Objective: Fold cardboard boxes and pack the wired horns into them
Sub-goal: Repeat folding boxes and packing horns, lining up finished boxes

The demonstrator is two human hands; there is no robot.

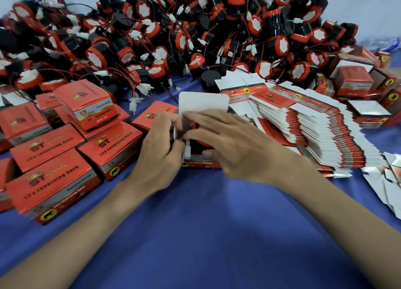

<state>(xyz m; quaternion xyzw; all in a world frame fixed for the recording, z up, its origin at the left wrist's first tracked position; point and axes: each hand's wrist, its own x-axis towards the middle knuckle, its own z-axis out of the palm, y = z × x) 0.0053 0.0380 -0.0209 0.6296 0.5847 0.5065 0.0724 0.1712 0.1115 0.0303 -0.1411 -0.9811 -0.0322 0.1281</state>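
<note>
**Left hand (160,145) steadies, right hand (236,141) presses**

My left fingers pinch the side flap of the open box (201,161), anchoring it on the blue cloth (206,212). My right fingers lie straight across the mouth, pressing the horn (198,144) down so that, I judge, the raised lid (202,103) can close.

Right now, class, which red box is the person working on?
The central box between the left hand and right hand: its white lid flap stands open; the left-side boxes are closed.
</note>
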